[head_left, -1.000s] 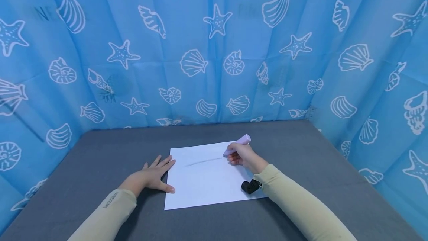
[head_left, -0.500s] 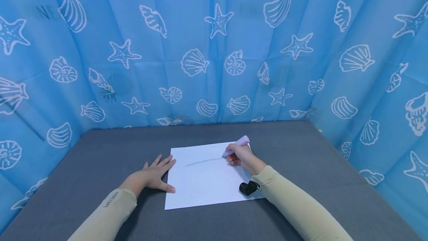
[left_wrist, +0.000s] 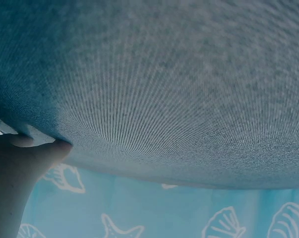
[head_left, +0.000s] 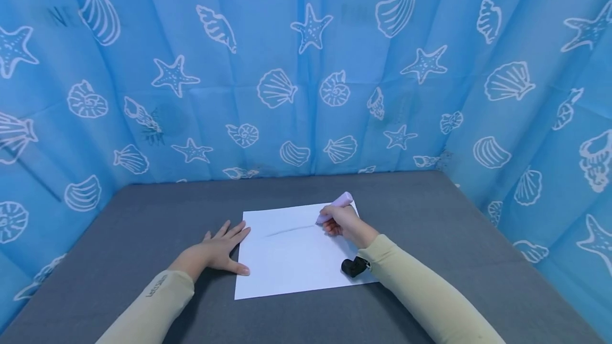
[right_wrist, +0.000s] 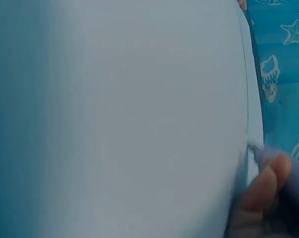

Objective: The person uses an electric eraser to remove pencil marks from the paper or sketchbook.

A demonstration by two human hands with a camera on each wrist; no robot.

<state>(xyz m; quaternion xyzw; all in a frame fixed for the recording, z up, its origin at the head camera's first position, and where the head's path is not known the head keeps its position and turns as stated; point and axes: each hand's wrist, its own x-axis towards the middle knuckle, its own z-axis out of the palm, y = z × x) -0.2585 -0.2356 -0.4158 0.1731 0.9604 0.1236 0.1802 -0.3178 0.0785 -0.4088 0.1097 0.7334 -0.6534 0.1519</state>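
Observation:
My right hand [head_left: 345, 222] pinches a thick lavender pen [head_left: 341, 200], tilted with its blunt end up and to the right. Its grey tip meets the white paper [head_left: 291, 264] at the right end of a thin grey line [head_left: 289, 230], which slants slightly upward to the right. In the right wrist view the fingers [right_wrist: 263, 188] hold the pen [right_wrist: 293, 178] low, close to its tip. My left hand [head_left: 217, 251] lies with spread fingers at the paper's left edge, fingertips and thumb over the sheet. Only part of the left hand [left_wrist: 20, 158] shows in the left wrist view.
A grey cloth-covered table [head_left: 143, 227] surrounds the paper. Blue curtains [head_left: 306, 94] printed with white shells and starfish stand along its back and sides. A black wrist camera [head_left: 354, 267] on the right wrist hangs over the paper's lower right part.
My right hand, with the pen, has shifted slightly left along the grey line. The left hand and the paper stay where they were.

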